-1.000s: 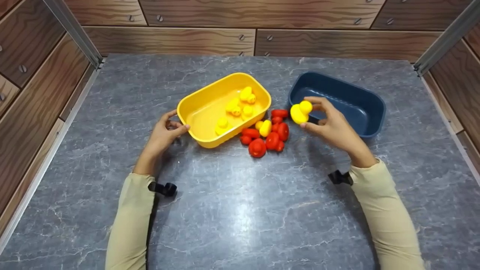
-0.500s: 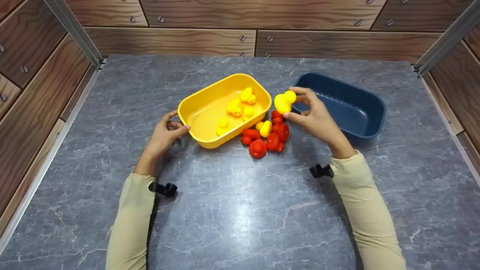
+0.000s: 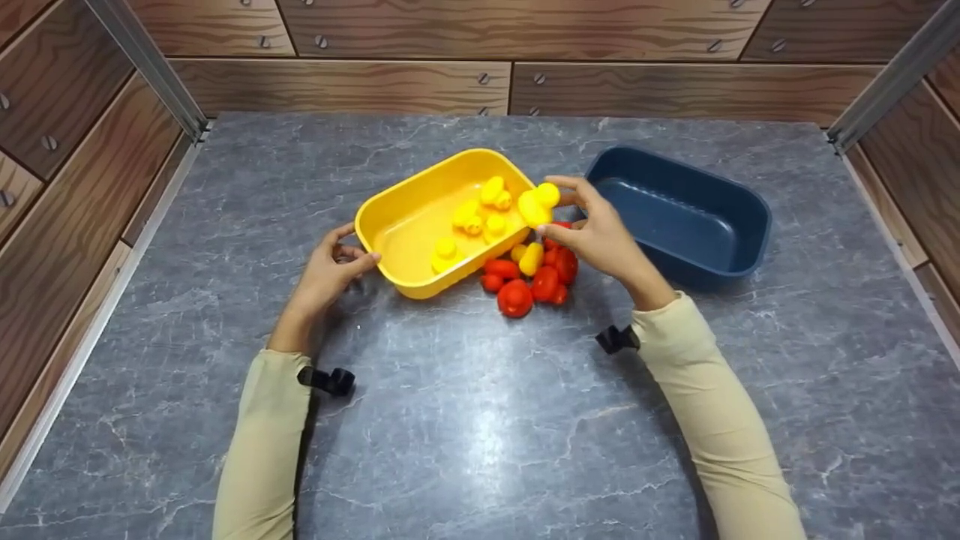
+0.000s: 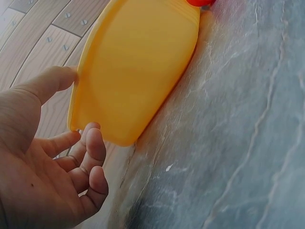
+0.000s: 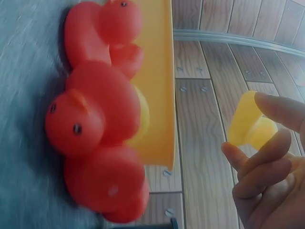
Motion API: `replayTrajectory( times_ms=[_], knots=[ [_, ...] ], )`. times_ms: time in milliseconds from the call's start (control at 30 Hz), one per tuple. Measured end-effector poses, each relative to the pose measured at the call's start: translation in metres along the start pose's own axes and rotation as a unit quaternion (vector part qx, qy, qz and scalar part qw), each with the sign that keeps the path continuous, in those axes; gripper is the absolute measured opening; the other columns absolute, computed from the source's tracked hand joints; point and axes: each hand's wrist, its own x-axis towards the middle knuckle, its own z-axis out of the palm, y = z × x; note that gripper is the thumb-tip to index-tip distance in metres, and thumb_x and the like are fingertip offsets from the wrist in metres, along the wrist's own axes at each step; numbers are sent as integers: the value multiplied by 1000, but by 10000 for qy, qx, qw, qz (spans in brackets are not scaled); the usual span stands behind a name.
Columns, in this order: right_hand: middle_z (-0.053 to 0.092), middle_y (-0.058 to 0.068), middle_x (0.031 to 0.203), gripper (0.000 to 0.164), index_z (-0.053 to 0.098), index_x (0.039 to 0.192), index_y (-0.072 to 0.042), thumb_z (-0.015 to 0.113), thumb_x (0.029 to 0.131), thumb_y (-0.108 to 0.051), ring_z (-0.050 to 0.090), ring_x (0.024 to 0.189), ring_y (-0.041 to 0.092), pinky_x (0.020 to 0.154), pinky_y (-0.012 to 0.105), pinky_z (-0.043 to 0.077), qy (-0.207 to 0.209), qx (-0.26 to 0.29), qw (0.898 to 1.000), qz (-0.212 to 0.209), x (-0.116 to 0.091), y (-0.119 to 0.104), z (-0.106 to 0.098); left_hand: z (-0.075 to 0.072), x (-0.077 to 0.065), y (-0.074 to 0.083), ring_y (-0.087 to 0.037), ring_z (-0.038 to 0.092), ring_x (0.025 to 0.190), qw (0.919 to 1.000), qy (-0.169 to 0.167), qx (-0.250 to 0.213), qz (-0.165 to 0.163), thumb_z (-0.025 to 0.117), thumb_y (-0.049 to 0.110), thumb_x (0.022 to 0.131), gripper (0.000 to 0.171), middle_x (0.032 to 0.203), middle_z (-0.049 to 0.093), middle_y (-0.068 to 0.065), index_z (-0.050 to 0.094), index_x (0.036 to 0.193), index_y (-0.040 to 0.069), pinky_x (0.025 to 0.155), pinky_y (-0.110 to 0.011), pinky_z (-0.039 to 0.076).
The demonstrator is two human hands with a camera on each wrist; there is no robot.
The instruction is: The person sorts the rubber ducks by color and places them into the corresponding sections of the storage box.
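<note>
My left hand (image 3: 324, 270) holds the left end of a yellow plastic tub (image 3: 401, 244), its thumb on the rim in the left wrist view (image 4: 52, 83). Inside the tub lie several yellow rubber ducks (image 3: 466, 214). Between thumb and fingertips, my right hand (image 3: 604, 236) pinches another yellow rubber duck (image 3: 534, 210) over the tub's right end. Just below that hand, several red rubber ducks (image 3: 515, 298) lie in a cluster against the tub's near side. One yellow rubber duck (image 3: 532, 259) lies among them.
A dark blue tub (image 3: 686, 225) stands to the right, behind my right hand, with no ducks showing in it. Wood-patterned panels (image 3: 337, 84) border the grey marbled table (image 3: 450, 420) at the back and sides.
My right hand has carried the yellow rubber duck leftward from the blue tub's near edge to over the yellow tub's right end. The left hand and both tubs have stayed in place.
</note>
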Motion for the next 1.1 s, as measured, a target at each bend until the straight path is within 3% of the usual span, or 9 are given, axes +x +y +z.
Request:
replayTrajectory(
  times_ms=[67, 200, 267, 500, 767, 933, 1100],
  knots=[
    [59, 16, 127, 62, 45, 139, -11, 74, 85, -13, 62, 99, 19, 67, 17, 51, -74, 156, 9998, 23, 3, -2, 6, 0, 0, -1, -11, 55, 74, 10000, 14, -8, -6, 69, 26, 88, 72, 95, 56, 0, 34, 148, 9, 61, -20, 45],
    [56, 16, 128, 61, 46, 139, -9, 73, 84, -10, 55, 113, 24, 74, 19, 51, -167, 147, 9998, -3, 9, -7, 18, 0, 1, -2, -10, 55, 73, 10000, 10, -9, -19, 69, 25, 88, 71, 94, 56, 1, 34, 148, 8, 60, -20, 44],
    [56, 15, 127, 60, 46, 139, -11, 73, 84, -10, 53, 111, 21, 72, 20, 49, -196, 21, 9998, -59, 11, -10, 24, 0, 1, -1, -8, 54, 72, 10000, 21, -2, -13, 69, 25, 88, 71, 94, 56, 1, 34, 148, 8, 59, -20, 44],
    [57, 17, 122, 62, 45, 141, -16, 73, 85, -14, 57, 73, 23, 68, 21, 50, -384, -275, 9989, 6, 17, -20, 41, -1, 1, -1, -4, 54, 72, 9998, 51, -123, 127, 70, 20, 87, 71, 88, 58, 4, 34, 147, 5, 64, -19, 47],
    [58, 17, 123, 61, 46, 140, -17, 73, 85, -17, 58, 94, 28, 73, 29, 45, -422, -725, 9965, -29, 23, -24, 52, -1, 0, 0, -4, 54, 73, 9999, 15, -141, 16, 69, 22, 88, 72, 92, 56, 3, 32, 148, 6, 64, -20, 47],
    [59, 18, 124, 61, 46, 140, -15, 73, 85, -17, 56, 110, 30, 84, 37, 47, -402, -863, 9954, -87, 27, -23, 56, -1, -1, 2, -5, 53, 72, 9999, -27, -147, -22, 69, 24, 88, 73, 92, 56, 2, 32, 149, 8, 62, -20, 46],
    [60, 17, 122, 62, 46, 140, -15, 74, 85, -20, 57, 111, 31, 95, 43, 45, -390, -1093, 9932, -80, 30, -22, 59, -2, 2, 2, -7, 53, 71, 9997, -96, -208, -125, 68, 21, 89, 73, 92, 56, 2, 31, 149, 7, 59, -21, 46]
  ],
)
